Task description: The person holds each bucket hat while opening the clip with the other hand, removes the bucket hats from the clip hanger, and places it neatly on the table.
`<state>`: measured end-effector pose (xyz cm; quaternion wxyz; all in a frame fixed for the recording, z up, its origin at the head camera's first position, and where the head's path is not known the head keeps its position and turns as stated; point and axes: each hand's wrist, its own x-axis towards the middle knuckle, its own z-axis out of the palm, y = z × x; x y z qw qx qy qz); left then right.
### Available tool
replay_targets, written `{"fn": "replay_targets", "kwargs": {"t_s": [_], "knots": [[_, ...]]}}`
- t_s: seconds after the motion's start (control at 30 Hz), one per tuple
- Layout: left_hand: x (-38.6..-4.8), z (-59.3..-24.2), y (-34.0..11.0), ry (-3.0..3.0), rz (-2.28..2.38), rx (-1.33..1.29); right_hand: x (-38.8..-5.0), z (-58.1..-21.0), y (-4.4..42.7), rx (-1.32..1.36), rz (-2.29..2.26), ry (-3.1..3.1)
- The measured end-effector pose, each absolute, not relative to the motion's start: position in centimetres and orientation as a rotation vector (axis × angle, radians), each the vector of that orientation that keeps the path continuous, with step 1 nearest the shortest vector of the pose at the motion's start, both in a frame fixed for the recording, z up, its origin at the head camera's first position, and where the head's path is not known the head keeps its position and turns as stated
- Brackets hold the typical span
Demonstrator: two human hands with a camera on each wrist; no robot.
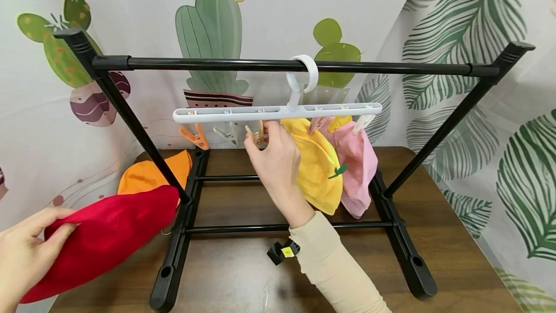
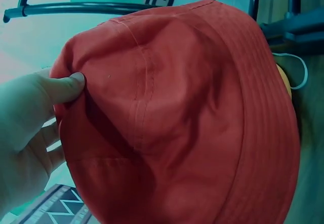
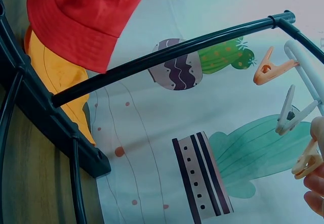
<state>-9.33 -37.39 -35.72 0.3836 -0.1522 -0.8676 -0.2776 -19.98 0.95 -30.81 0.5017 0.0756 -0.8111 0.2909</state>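
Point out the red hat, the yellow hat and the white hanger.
Red hat (image 2: pixel 177 113): left wrist view, on the crown.
Yellow hat (image 1: pixel 318 169): head view, on the middle of its cloth.
White hanger (image 1: pixel 293 107): head view, where the hook's stem meets the bar.

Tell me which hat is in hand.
Red hat, gripped by the left hand; the orange hat lies on the table, the yellow hat and pink hat hang.

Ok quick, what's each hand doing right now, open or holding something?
Left hand: closed, pinching the red hat.
Right hand: closed, pinching the tan clip under the white hanger.
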Motion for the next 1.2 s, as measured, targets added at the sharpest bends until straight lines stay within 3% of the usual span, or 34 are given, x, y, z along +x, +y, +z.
{"fn": "replay_targets", "kwargs": {"t_s": [0.57,1.2], "knots": [[-11.2,-37.0,-38.9,-2.319,-0.512,-0.363,-20.0,-30.9,0.9,0.175,0.713,-1.974],[-9.0,-39.3,-37.8,-2.479,-0.493,-0.468,-20.1,-30.9,1.0,0.176,0.707,-1.970]]}}
